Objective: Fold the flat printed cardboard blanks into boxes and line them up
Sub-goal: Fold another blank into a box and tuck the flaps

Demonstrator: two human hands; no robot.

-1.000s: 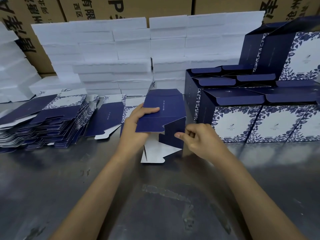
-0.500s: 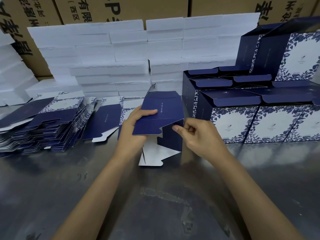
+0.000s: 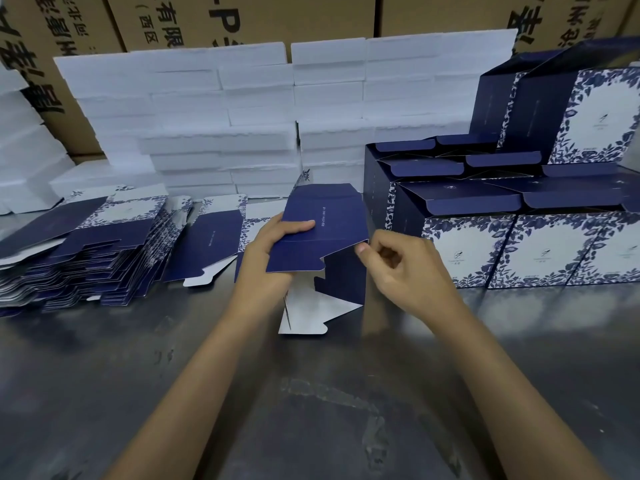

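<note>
**Grip on one blank, half opened**

Your left hand (image 3: pixel 273 251) holds the navy blank (image 3: pixel 322 233) by its top panel, thumb over it; your right hand (image 3: pixel 405 268) pinches its right corner. It stands just above the counter (image 3: pixel 311 410), partly opened. Next, I judge, square the sleeve and tuck the bottom flaps. Left of your grip: one fanned stack of flat blanks (image 3: pixel 86 247). Right and beyond: at least six finished boxes (image 3: pixel 464 247), some cut off by the frame.

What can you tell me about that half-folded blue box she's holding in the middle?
The half-folded box is thin printed cardboard, navy outside with a small line of pale text, white inside. It stands partly opened on the grey table, bottom flaps hanging loose. The left hand grips its left side, thumb on top; the right hand pinches its right edge.
</note>
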